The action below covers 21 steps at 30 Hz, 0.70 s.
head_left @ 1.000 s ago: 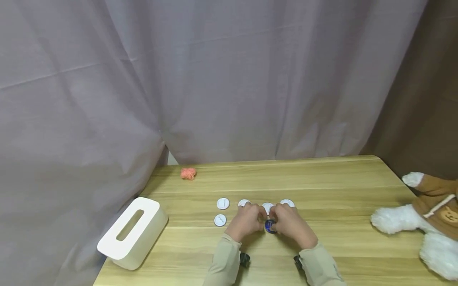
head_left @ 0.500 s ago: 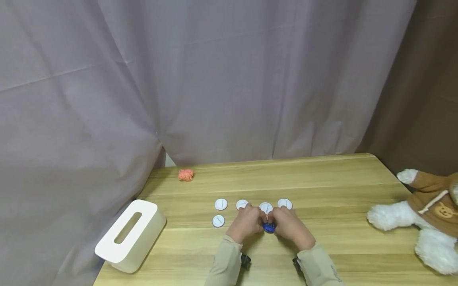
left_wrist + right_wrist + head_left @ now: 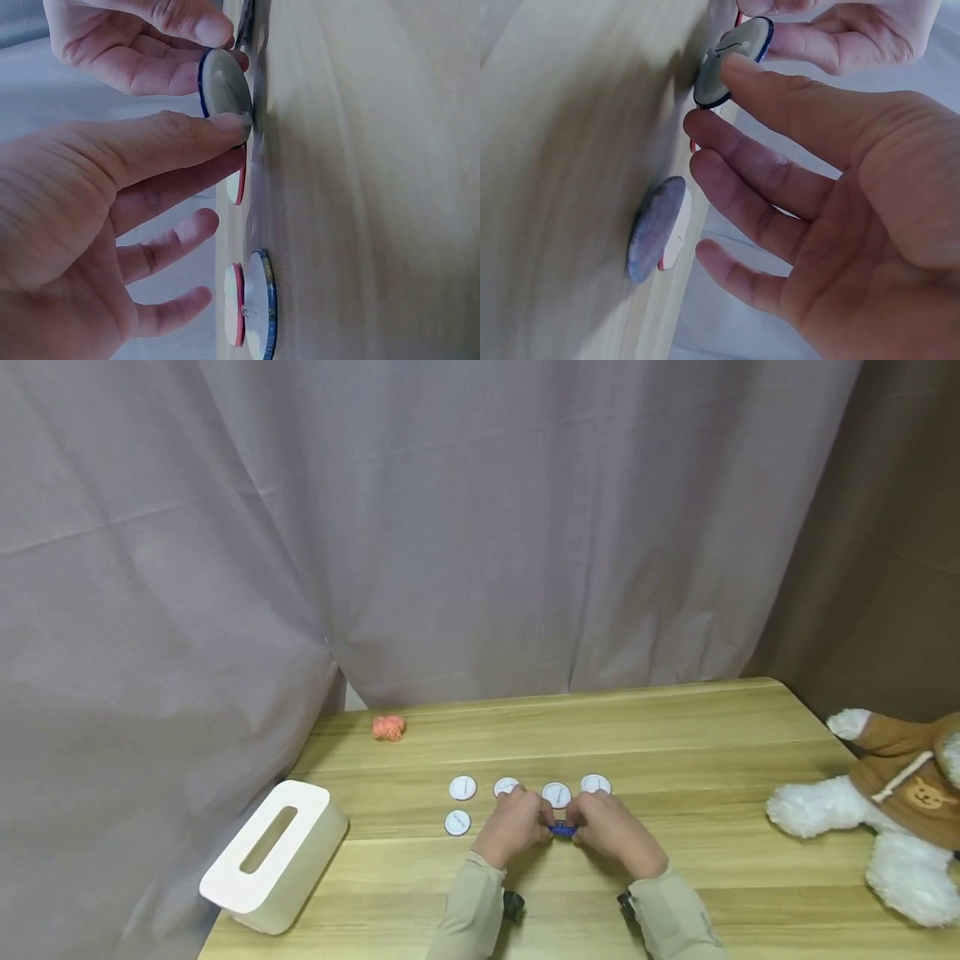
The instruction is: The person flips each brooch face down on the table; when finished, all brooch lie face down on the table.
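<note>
A blue-faced button badge (image 3: 562, 829) is tilted up between my two hands, and only a thin blue strip of it shows in the head view. In the left wrist view its pale pin back (image 3: 225, 86) faces the camera. My left hand (image 3: 517, 818) pinches one side, its thumb (image 3: 229, 124) on the back. From the other side my right hand (image 3: 609, 828) pinches it, the thumb (image 3: 742, 69) also against the back. Just beyond the fingers lies a white-backed badge (image 3: 557, 794), with another white badge (image 3: 596, 783) behind my right hand.
More white badges lie to the left, including a far badge (image 3: 462, 787) and a nearer badge (image 3: 457, 822). A white tissue box (image 3: 281, 852) stands at the table's left. Coral yarn (image 3: 388, 727) lies near the back edge. A plush toy (image 3: 900, 802) sits at the right.
The blue badge has tipped from nearly flat, face visible, to a steep tilt between the fingers. Both hands stay close together. The head view has shifted slightly.
</note>
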Available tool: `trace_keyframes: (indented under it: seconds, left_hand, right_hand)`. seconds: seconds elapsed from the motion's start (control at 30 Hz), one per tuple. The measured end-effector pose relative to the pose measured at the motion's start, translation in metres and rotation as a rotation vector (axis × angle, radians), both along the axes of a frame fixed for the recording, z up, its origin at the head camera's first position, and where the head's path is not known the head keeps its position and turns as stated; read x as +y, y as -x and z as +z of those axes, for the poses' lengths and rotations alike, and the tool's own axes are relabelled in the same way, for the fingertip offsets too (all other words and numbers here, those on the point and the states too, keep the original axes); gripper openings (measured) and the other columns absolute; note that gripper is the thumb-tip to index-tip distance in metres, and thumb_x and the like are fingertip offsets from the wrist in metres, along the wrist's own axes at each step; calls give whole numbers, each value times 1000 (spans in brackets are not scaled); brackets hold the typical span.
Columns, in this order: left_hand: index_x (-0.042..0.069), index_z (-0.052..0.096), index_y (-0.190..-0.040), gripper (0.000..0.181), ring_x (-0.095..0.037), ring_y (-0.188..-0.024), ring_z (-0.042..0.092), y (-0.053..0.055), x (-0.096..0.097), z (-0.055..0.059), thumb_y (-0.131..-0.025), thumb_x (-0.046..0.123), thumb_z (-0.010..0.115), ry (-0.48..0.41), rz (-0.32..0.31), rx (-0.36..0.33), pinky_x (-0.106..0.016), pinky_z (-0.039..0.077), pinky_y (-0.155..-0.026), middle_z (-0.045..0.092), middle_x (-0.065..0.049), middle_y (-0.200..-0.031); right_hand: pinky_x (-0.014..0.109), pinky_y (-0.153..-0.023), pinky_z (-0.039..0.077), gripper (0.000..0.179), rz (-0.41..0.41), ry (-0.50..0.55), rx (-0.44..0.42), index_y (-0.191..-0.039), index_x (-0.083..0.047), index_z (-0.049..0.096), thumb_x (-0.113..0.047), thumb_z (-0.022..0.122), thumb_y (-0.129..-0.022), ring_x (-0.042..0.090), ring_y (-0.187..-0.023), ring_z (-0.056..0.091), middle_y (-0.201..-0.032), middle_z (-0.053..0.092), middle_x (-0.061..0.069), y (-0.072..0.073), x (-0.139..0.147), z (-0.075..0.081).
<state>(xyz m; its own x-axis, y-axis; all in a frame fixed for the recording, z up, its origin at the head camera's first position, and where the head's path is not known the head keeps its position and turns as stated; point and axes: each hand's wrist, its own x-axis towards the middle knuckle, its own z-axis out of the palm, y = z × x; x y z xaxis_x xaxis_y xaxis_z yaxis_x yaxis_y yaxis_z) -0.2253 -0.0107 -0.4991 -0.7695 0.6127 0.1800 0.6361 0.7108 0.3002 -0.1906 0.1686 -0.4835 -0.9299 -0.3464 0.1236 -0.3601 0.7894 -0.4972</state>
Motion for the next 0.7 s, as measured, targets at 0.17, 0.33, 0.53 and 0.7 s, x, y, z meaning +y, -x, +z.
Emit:
trace_keyframes:
  seconds: [0.17,0.33,0.53,0.7]
  left_hand:
    - [21,78,-75,11,-11,-78,53,-4,-3,3,-74,15,86,-47,35,46,-40,43,-81,73,13,-79]
    - [20,77,-74,11,-9,-73,50,-5,-4,3,-74,12,84,-62,72,50,-41,41,-83,72,14,-75]
    - [22,75,-70,12,-6,-65,48,-4,-5,6,-72,13,83,-66,80,97,-38,45,-78,67,16,-67]
    - [22,71,-63,16,-7,-62,50,-3,-5,6,-70,12,81,-76,53,107,-43,45,-74,60,16,-59]
  right_hand:
    - [33,-65,45,20,36,15,56,-70,-13,68,5,77,-74,9,-66,48,-66,60,-11,1,4,0]
    - [34,-66,45,18,59,40,57,-72,-12,70,6,75,-75,9,-69,49,-68,64,-10,4,4,0]
    - [33,-65,43,21,53,51,71,-69,-12,67,9,72,-73,10,-67,47,-65,59,-10,7,2,-2]
    - [32,-65,45,22,31,48,76,-74,-10,66,11,69,-74,9,-67,49,-64,56,-10,8,0,-3]
